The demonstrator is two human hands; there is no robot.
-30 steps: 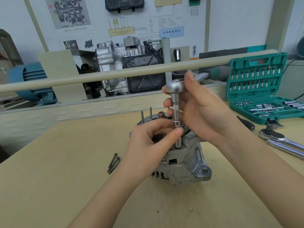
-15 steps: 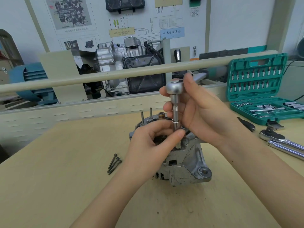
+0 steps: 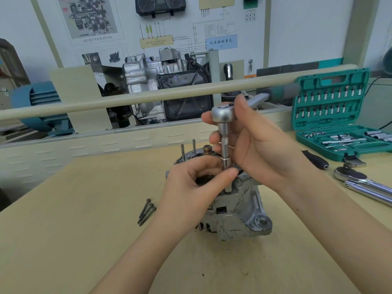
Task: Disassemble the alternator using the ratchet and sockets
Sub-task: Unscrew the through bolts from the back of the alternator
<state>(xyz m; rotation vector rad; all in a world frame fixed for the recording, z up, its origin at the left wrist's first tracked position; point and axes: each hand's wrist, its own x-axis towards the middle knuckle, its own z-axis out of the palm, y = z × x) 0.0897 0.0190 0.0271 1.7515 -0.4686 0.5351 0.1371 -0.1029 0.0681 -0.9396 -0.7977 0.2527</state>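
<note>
At centre of the table (image 3: 63,240): one alternator (image 3: 237,213), grey cast housing, standing on end with two studs and a brass terminal rising from its far top edge. Ratchet (image 3: 222,113), chrome head uppermost, with an extension and socket (image 3: 227,164) running straight down from it onto the alternator's top near edge; its handle, green-gripped, slants away up and to the right. Right hand (image 3: 256,145): behind and to the right of the tool, fingers curled round the ratchet head and upper extension, thumb lying over the handle just behind the head. Left hand (image 3: 191,185): directly over the alternator's top left, thumb and fingertips pinching the lower part of the extension at the socket; the hand hides much of the housing's top. Three long dark bolts (image 3: 146,211): lying loose together on the table just left of the alternator, well clear of both hands. Second ratchet (image 3: 360,183), larger, chrome: flat on the table to the right, near the right forearm. Green socket case (image 3: 339,115): open at far right, lid upright with rows of bits, tray holding sockets.
</note>
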